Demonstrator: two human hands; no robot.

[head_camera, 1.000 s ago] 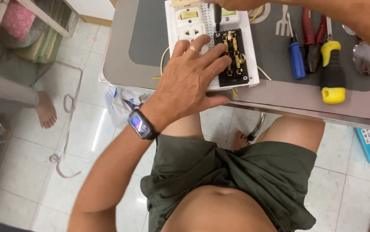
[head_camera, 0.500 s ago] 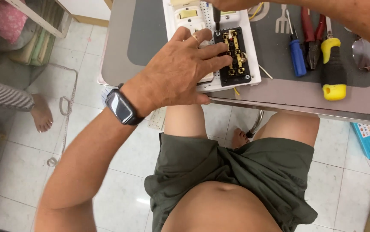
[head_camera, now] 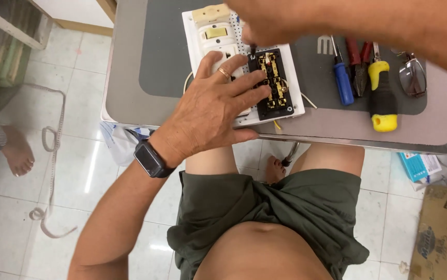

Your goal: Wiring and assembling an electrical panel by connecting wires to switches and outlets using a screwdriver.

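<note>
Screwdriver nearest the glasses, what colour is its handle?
Yellow and black handle, on the screwdriver beside the glasses, head view.

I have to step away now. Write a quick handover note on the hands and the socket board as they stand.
Left hand: flat on the white socket board, pinning it at the table edge.
Right hand: at the black socket module's top end, holding a thin tool tip there; its grip is cropped from view.
Module's brass contacts are exposed.
Blue screwdriver, red pliers, yellow-handled screwdriver and glasses lie unused to the right.
Left: probably the module's wiring and closing it up.
</note>
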